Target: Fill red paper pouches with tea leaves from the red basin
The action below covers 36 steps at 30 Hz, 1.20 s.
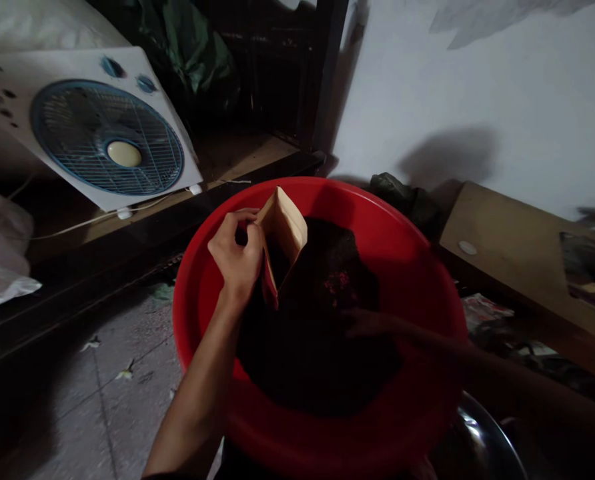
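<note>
My left hand (240,253) pinches the edge of a paper bag (290,223), which stands with its mouth open inside a large red basin (427,293). The bag is tan within, and its lower part is dark and hard to make out. A heap of dark, loose material (322,373) covers the basin's bottom; its kind is not clear. My right hand (365,323) lies low over this heap in deep shadow, to the right of the bag. Its fingers barely show. Small pinkish bits (340,283) lie on the heap just beyond the right hand.
A white box fan (122,153) stands on a ledge at the upper left. On the right is a wooden board or table (507,233) with a small round white thing (467,248) on it. A shiny metal bowl (487,433) sits below the basin's right side, and a white wall (502,87) rises behind.
</note>
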### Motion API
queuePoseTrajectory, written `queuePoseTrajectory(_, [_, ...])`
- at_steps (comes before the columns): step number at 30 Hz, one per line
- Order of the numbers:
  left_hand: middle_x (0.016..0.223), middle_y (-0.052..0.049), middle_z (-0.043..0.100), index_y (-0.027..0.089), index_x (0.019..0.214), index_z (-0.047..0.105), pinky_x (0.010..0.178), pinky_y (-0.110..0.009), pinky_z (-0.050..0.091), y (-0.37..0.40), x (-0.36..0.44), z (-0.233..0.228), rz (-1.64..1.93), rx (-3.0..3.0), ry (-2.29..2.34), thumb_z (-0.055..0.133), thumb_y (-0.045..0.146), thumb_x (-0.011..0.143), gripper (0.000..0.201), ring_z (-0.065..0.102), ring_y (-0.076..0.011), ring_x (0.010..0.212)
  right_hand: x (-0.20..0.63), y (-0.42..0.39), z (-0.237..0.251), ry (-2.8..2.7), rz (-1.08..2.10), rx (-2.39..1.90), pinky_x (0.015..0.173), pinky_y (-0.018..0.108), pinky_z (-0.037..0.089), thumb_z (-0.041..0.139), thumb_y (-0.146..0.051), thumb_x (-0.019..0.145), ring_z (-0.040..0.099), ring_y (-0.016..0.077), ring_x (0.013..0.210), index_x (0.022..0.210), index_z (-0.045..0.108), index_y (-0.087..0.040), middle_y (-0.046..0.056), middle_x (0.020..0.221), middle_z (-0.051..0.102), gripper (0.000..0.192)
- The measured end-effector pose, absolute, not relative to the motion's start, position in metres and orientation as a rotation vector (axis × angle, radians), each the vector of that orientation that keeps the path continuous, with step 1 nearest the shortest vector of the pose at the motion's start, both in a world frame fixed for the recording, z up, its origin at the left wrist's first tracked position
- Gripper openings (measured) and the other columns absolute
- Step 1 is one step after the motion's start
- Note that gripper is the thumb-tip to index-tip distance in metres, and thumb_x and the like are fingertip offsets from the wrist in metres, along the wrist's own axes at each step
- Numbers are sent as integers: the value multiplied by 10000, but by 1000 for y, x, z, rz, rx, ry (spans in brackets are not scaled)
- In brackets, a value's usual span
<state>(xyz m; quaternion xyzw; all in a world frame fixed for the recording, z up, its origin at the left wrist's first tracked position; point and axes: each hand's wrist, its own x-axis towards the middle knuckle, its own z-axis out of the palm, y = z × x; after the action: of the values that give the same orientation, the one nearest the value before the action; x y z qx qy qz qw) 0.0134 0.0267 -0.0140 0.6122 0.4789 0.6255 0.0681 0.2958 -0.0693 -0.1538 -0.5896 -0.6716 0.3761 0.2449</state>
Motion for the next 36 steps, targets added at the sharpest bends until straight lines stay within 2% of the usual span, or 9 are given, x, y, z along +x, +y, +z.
queuePoseTrajectory(5, [972, 5, 748, 226, 913, 648, 849, -307, 561, 24, 17, -16, 1826, 1980, 1293, 538, 122, 858, 161, 704, -154, 928, 265, -53, -107, -1584, 1264, -1498, 533, 277, 514, 709, -383, 750, 638, 161, 634, 857, 679, -258, -17, 728, 662, 167])
queuePoseTrajectory(9, [959, -15, 706, 210, 882, 646, 867, -314, 543, 21, 23, -16, 1872, 2091, 1252, 527, 123, 853, 150, 676, -153, 940, 234, -27, -29, -942, 1108, -1277, 443, 211, 412, 718, -415, 728, 563, 114, 556, 911, 569, -260, -67, 678, 562, 282])
queuePoseTrajectory(13, [943, -31, 642, 205, 880, 655, 819, -299, 529, 16, 30, -16, 1839, 2091, 1344, 525, 169, 871, 135, 636, -152, 902, 205, 9, 25, -790, 986, -1002, 512, 233, 470, 670, -450, 770, 629, 131, 675, 945, 532, -259, -34, 811, 612, 292])
queuePoseTrajectory(18, [873, -29, 654, 205, 925, 666, 778, -285, 495, 14, 29, -16, 1712, 2154, 1435, 493, 211, 904, 174, 618, -155, 831, 173, 37, 29, -916, 880, -860, 738, 285, 553, 610, -494, 833, 668, 155, 886, 1069, 537, -275, -12, 981, 645, 330])
queuePoseTrajectory(25, [747, 8, 655, 203, 1023, 644, 640, -256, 436, 10, 27, -12, 1577, 2076, 1554, 524, 265, 838, 229, 578, -141, 634, 164, 28, 39, -963, 866, -733, 921, 310, 524, 690, -302, 787, 670, 165, 962, 849, 677, -228, -12, 913, 708, 98])
queuePoseTrajectory(29, [691, 24, 639, 219, 943, 653, 607, -246, 411, 12, 27, -11, 1595, 2006, 1616, 521, 231, 794, 200, 556, -127, 598, 198, 41, 16, -1079, 649, -876, 1041, 355, 469, 600, -368, 890, 659, 180, 1085, 977, 698, -237, 9, 1062, 732, 185])
queuePoseTrajectory(31, [678, 26, 642, 219, 891, 661, 607, -246, 416, 14, 25, -11, 1646, 1956, 1633, 519, 224, 793, 173, 562, -125, 599, 221, 50, -18, -1227, 574, -1162, 1099, 388, 425, 486, -417, 963, 613, 192, 1201, 1135, 663, -241, 36, 1226, 694, 302])
queuePoseTrajectory(33, [673, 28, 648, 216, 870, 671, 611, -247, 425, 17, 23, -11, 1695, 1921, 1643, 538, 212, 784, 158, 565, -123, 598, 241, 52, -62, -1533, 671, -1583, 1145, 413, 379, 384, -412, 1005, 531, 203, 1326, 1294, 599, -242, 63, 1384, 613, 399])
queuePoseTrajectory(36, [726, 19, 685, 208, 874, 679, 634, -241, 447, 19, 18, -13, 1769, 1901, 1631, 553, 184, 775, 162, 592, -119, 636, 254, 35, -127, -1773, 937, -1768, 1113, 490, 413, 598, -422, 905, 580, 311, 1284, 1296, 641, -179, 152, 1331, 650, 462])
